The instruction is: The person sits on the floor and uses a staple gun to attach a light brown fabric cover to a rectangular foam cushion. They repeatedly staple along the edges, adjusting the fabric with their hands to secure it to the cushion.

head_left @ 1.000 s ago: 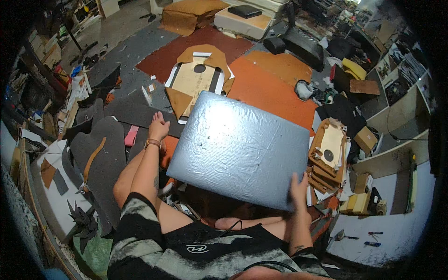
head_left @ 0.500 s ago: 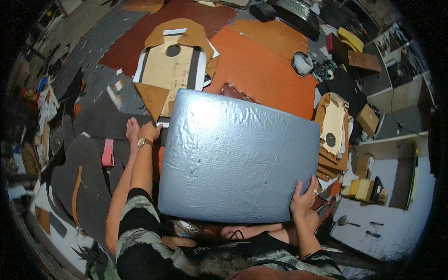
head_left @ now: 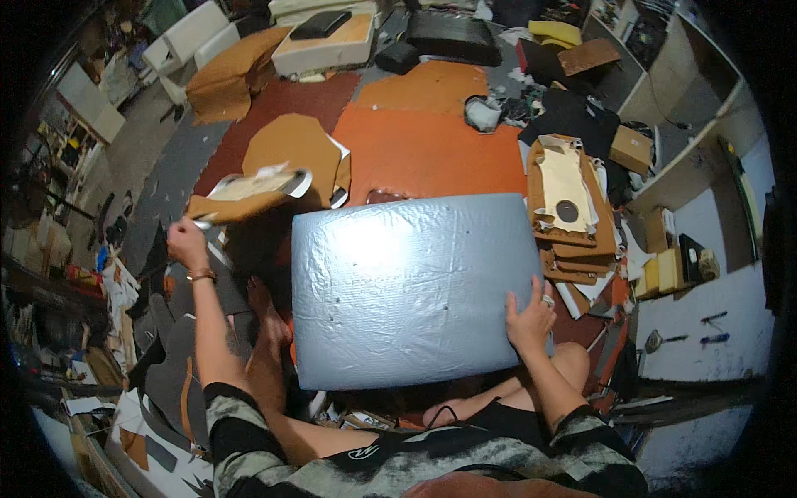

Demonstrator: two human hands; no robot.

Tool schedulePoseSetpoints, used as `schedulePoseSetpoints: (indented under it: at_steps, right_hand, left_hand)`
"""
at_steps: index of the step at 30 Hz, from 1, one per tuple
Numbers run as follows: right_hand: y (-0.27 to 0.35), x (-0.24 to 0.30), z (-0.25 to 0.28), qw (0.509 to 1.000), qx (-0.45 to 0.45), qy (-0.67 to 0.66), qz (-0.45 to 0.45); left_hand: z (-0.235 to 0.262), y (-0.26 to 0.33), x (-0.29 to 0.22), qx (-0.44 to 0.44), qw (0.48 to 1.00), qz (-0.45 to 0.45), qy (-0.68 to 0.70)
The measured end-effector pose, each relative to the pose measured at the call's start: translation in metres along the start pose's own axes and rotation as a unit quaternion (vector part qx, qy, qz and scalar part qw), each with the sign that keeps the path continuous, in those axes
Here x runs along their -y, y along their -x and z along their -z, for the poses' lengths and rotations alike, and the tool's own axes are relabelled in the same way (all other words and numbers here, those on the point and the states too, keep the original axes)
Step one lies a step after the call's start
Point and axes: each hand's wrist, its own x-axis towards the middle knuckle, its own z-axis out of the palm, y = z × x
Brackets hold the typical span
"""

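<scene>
Floor: we see a cluttered workshop floor (head_left: 166,178), grey, overlaid with large orange and rust-red sheets (head_left: 423,149).
Silver panel: a big rectangular foil-faced panel (head_left: 411,290) fills the middle of the view, resting over our lap and tilted slightly, its far edge toward the orange sheets.
Tan pile: to the right of the panel lies a stack of tan cut-outs (head_left: 573,207), the top one with a round hole.
Tan piece: a flat tan shape with pale backing (head_left: 245,195) hangs in the air to the left of the panel, just in front of a larger tan cut-out on the floor.
Right hand: our right hand (head_left: 530,314) lies on the panel's right edge near the lower corner, fingers clamped over the rim, forearm coming up from below.
Left hand: our left hand (head_left: 187,242) is raised out to the left, arm nearly straight, fingers closed on the tan piece's near end.
Doing it well: we judge the panel needs the right hand's steady grip while the left lifts the floppy piece clear without dragging it.
</scene>
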Motion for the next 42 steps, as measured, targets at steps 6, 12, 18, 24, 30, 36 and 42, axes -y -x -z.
schedulePoseSetpoints:
  at_steps: [6,12,18,24,30,36,42]
  right_hand:
    - [0.0,-0.002,0.003,0.999,-0.012,-0.035,-0.004]
    - [0.006,0.005,0.016,0.997,0.02,-0.076,-0.003]
    - [0.002,-0.011,0.017,0.994,0.021,-0.105,-0.016]
    - [-0.034,-0.064,-0.004,0.942,0.056,-0.33,0.039]
    - [-0.012,-0.254,0.011,0.926,-0.209,-0.298,-0.102]
    - [0.175,-0.368,-0.029,0.955,0.116,-0.055,-0.269]
    - [0.26,-0.255,-0.073,0.863,0.29,-0.308,-0.275]
  left_hand:
    - [0.111,-0.083,-0.208,-0.075,0.96,-0.057,0.263]
    - [0.222,-0.084,-0.31,-0.018,0.933,-0.111,0.341]
    - [0.365,-0.047,-0.418,-0.195,0.933,-0.273,0.134]
    - [0.408,-0.06,-0.308,-0.079,0.976,-0.188,-0.079]
    - [0.248,0.007,-0.046,0.351,0.9,0.07,0.248]
    - [0.209,0.132,-0.098,0.366,0.796,0.35,0.332]
    - [0.211,0.284,-0.295,0.712,0.634,0.009,0.302]
